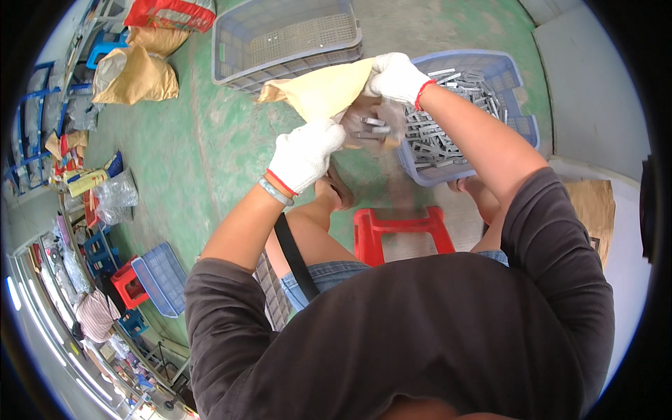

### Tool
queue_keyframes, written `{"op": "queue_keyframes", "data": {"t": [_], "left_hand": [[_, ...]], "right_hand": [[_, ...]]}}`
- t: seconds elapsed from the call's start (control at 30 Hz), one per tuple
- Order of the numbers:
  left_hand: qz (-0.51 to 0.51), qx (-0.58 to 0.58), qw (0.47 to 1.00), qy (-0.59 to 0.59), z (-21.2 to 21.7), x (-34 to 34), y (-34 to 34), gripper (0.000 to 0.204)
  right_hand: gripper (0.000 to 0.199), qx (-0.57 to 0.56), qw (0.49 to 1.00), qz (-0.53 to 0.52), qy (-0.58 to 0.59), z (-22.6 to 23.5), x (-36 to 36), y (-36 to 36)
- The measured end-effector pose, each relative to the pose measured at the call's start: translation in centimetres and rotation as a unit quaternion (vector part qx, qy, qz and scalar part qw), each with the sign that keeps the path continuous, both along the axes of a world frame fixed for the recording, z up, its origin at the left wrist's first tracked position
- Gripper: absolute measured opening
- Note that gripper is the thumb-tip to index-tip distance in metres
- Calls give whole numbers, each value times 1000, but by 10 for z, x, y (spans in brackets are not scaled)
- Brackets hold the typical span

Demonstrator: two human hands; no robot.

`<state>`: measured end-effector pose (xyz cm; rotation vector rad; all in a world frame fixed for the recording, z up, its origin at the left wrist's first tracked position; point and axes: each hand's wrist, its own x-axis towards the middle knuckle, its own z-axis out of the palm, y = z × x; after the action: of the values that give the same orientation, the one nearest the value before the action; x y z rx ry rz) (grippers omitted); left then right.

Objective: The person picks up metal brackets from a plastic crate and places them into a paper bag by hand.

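Observation:
My left hand, in a white knit glove with a red cuff, is closed on the near edge of a yellowish paper bag. My right hand, gloved alike, grips the bag's far right edge. Between and below the hands hangs clear plastic, blurred, with several grey metal pieces showing in it. Whether this plastic is the bag's liner, I cannot tell. Beside my right wrist, a blue-grey crate holds many small metal bars.
Another blue-grey crate stands at the far middle, a few small bits on its floor. A red stool is between my legs. Brown paper sacks lie far left, near blue racks. A blue crate leans by a red stool at left.

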<state>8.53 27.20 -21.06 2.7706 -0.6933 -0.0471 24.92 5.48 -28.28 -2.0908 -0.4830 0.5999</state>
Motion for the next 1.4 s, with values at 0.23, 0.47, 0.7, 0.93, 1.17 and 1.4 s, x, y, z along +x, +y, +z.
{"op": "queue_keyframes", "data": {"t": [0.23, 0.47, 0.7, 0.93, 1.17, 1.4], "left_hand": [[5, -34, 999, -16, -17, -9, 33, 34], [-16, -12, 999, -48, 10, 23, 39, 23], [18, 52, 998, 16, -60, 41, 24, 26], [-15, 74, 997, -7, -88, 81, 21, 46], [65, -84, 990, -94, -63, 4, -35, 63], [422, -127, 839, 320, -96, 6, -70, 84]], "right_hand": [[25, -159, 962, 79, -207, 54, -28, 3], [26, -250, 923, 210, -206, 61, -17, -3], [27, -244, 954, 92, -145, 0, -6, -14], [28, -243, 952, -55, -180, -39, 9, -19], [41, -223, 967, -121, 6, -58, 27, -55], [35, -75, 985, -134, -73, -100, 7, -53]]}}
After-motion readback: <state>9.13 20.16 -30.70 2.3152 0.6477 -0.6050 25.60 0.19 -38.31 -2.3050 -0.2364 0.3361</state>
